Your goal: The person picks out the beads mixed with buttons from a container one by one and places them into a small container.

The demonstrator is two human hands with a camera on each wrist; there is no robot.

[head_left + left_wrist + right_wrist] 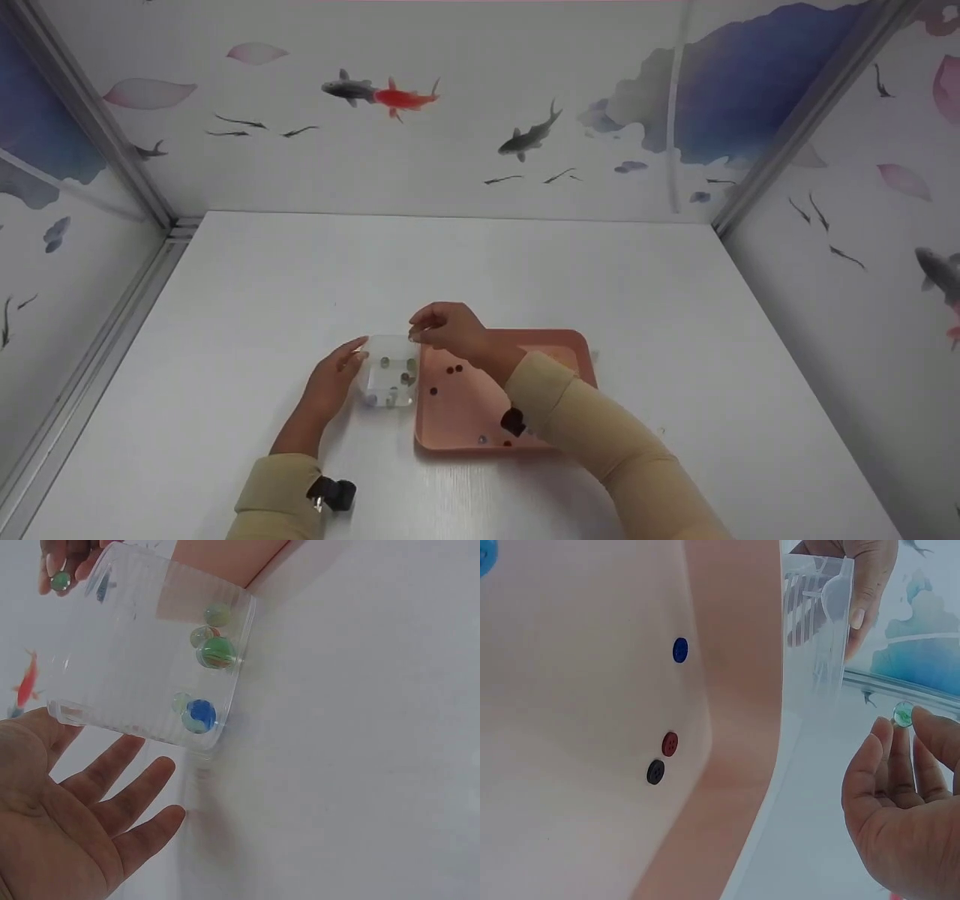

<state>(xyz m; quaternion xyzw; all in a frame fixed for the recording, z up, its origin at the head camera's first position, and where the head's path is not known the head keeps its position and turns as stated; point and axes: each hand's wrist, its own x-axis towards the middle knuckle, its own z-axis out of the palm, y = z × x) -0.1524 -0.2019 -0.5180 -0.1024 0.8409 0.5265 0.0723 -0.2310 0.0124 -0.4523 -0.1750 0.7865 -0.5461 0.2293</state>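
Note:
A clear plastic box [390, 373] stands on the white table against the left rim of a pink tray [577, 346]. Several glass marbles [201, 714] lie in the box [142, 652]. My right hand [415, 330] hovers over the box's far edge and pinches a small green marble [904, 714] between thumb and fingertips [930, 727]. That marble [61, 580] also shows above the box rim in the left wrist view. My left hand [354, 357] is open, its straight fingers [120, 765] against the box's left side. Its fingertips [862, 604] reach the wall of the box [817, 622].
Blue [679, 649], red [670, 743] and black [655, 772] buttons lie in the tray [735, 690], and a few more small pieces [482, 439] near its front edge. White table [300, 285] extends around, enclosed by fish-patterned walls [480, 112] on three sides.

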